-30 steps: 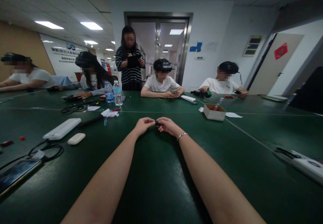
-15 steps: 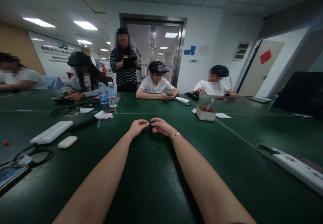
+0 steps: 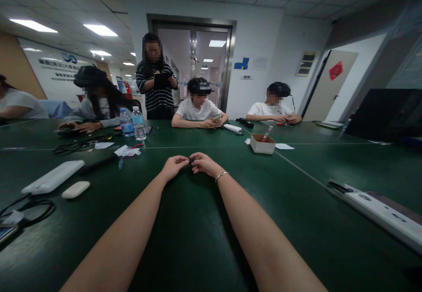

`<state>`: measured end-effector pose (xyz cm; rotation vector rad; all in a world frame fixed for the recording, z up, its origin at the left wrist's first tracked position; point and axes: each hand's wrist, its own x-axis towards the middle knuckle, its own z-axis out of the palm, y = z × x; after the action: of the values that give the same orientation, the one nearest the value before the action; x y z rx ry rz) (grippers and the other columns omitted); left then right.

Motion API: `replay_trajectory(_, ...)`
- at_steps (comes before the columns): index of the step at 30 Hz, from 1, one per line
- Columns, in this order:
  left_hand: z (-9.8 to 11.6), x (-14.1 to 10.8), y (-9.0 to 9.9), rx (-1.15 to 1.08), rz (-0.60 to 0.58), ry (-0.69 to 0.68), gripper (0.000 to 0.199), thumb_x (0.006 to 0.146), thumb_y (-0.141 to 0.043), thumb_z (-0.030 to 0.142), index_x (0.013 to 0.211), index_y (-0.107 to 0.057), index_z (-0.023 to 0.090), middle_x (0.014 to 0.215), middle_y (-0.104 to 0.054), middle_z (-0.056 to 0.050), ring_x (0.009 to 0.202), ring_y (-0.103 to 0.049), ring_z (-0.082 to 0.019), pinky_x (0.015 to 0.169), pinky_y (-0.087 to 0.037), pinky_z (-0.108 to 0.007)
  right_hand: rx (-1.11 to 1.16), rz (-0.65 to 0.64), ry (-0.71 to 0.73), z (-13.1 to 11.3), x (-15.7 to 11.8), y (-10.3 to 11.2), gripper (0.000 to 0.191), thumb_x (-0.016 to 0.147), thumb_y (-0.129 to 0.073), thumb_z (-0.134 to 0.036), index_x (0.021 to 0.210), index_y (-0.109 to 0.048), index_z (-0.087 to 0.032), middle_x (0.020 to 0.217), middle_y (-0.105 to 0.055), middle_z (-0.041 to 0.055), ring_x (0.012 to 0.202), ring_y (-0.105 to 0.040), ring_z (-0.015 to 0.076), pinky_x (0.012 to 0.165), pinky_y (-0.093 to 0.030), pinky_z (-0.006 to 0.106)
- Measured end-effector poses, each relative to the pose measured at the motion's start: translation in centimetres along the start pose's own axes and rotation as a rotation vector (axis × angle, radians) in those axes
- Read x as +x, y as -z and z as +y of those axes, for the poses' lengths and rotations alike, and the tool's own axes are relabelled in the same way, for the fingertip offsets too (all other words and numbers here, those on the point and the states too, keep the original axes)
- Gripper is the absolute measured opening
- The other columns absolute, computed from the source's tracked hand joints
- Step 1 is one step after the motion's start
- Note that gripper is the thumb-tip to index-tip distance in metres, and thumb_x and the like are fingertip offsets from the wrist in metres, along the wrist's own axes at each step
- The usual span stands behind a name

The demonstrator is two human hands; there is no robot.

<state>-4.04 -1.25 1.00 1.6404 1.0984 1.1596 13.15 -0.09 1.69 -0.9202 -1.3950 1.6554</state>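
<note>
Over the green table (image 3: 198, 221), my two hands meet at a small dark object (image 3: 191, 161), too small to identify. My left hand (image 3: 175, 167) pinches it from the left, thumb and fingers together. From the right, my right hand (image 3: 205, 164) has its fingertips closed on the same object, and a silver bracelet (image 3: 221, 176) circles that wrist. Both forearms reach forward from the bottom of the view.
To the left lie a white power bank (image 3: 54, 177), a white oval case (image 3: 75, 189) and black cables. Two water bottles (image 3: 138, 123) stand beyond. An open box (image 3: 262, 144) and a power strip (image 3: 385, 215) are rightward. Several people sit or stand across the table.
The whole view has shifted, so most things appear further left. Both hands keep their pinch on the small dark object. The far-right seated person's hands have come together low over the table.
</note>
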Motion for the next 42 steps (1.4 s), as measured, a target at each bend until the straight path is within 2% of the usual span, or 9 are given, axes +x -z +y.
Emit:
replay_trajectory(6, -0.19, 0.08, -0.11, -0.027, -0.008, -0.011, 0.042, 0.056, -0.072, 0.044, 0.084, -0.065, 0.013, 0.086, -0.067, -0.009, 0.085, -0.061, -0.022, 0.086, -0.044, -0.036, -0.015, 0.002, -0.02, -0.39, -0.36, -0.35, 0.005, 0.087, -0.05, -0.012, 0.091, -0.049, -0.013, 0.062, -0.058, 0.0015, 0.041, -0.057, 0.0095, 0.039, -0.051, 0.018)
replay_trajectory(10, -0.26, 0.1, -0.12, -0.027, -0.005, -0.007, 0.04, 0.057, -0.072, 0.042, 0.084, -0.065, 0.013, 0.086, -0.067, -0.01, 0.085, -0.061, -0.022, 0.086, -0.044, -0.037, -0.008, -0.01, -0.002, -0.44, -0.44, -0.34, 0.015, 0.081, -0.055, -0.004, 0.093, -0.05, -0.013, 0.06, -0.056, -0.0012, 0.044, -0.058, 0.0099, 0.042, -0.052, 0.018)
replay_trajectory(15, -0.31, 0.1, 0.03, -0.033, 0.008, -0.024, 0.037, 0.06, -0.071, 0.039, 0.086, -0.064, 0.013, 0.087, -0.067, -0.01, 0.085, -0.061, -0.021, 0.086, -0.044, -0.037, 0.037, 0.0, -0.014, -0.58, -0.62, -0.28, 0.006, 0.087, -0.054, -0.016, 0.09, -0.052, -0.012, 0.065, -0.059, 0.0037, 0.045, -0.058, 0.0099, 0.043, -0.052, 0.018)
replay_trajectory(19, -0.5, 0.22, 0.13, -0.007, 0.0, -0.023, 0.036, 0.061, -0.07, 0.039, 0.087, -0.065, 0.013, 0.088, -0.067, -0.009, 0.085, -0.061, -0.021, 0.084, -0.044, -0.035, 0.029, 0.014, -0.001, -0.6, -0.74, -0.22, 0.007, 0.084, -0.052, -0.007, 0.089, -0.054, -0.011, 0.064, -0.059, 0.0029, 0.046, -0.058, 0.0096, 0.044, -0.052, 0.018)
replay_trajectory(27, -0.81, 0.33, -0.07, 0.112, -0.063, -0.025, 0.037, 0.069, -0.06, 0.046, 0.086, -0.064, 0.014, 0.079, -0.066, -0.007, 0.068, -0.057, -0.016, 0.067, -0.044, -0.029, 0.051, 0.001, 0.033, -0.34, -0.81, -0.1, 0.014, 0.076, -0.055, -0.001, 0.085, -0.056, -0.011, 0.063, -0.06, 0.002, 0.048, -0.057, 0.0092, 0.045, -0.05, 0.018)
replay_trajectory(36, -0.81, 0.12, -0.16, 0.266, -0.059, -0.05, 0.041, 0.075, -0.048, 0.053, 0.079, -0.065, 0.016, 0.07, -0.065, -0.004, 0.062, -0.057, -0.015, 0.061, -0.041, -0.026, 0.075, 0.019, 0.025, -0.52, -0.96, -0.32, 0.012, 0.075, -0.057, 0.0, 0.081, -0.057, -0.011, 0.063, -0.06, 0.0023, 0.047, -0.056, 0.0086, 0.046, -0.05, 0.018)
replay_trajectory(39, -0.81, 0.11, -0.25, 0.248, -0.044, -0.044, 0.039, 0.074, -0.049, 0.051, 0.082, -0.065, 0.016, 0.074, -0.065, -0.005, 0.063, -0.057, -0.015, 0.061, -0.042, -0.026, 0.089, 0.043, 0.028, -0.42, -0.81, -0.35, 0.012, 0.075, -0.057, 0.0, 0.081, -0.057, -0.01, 0.061, -0.059, 0.0018, 0.047, -0.056, 0.0089, 0.044, -0.049, 0.018)
replay_trajectory(42, -0.79, 0.09, -0.21, 0.181, -0.013, -0.066, 0.034, 0.07, -0.059, 0.042, 0.092, -0.063, 0.017, 0.085, -0.065, -0.005, 0.069, -0.057, -0.015, 0.066, -0.045, -0.026, 0.083, 0.055, 0.035, -0.28, -0.63, -0.31, 0.013, 0.075, -0.057, 0.001, 0.082, -0.057, -0.01, 0.06, -0.058, 0.0014, 0.048, -0.057, 0.0096, 0.045, -0.05, 0.018)
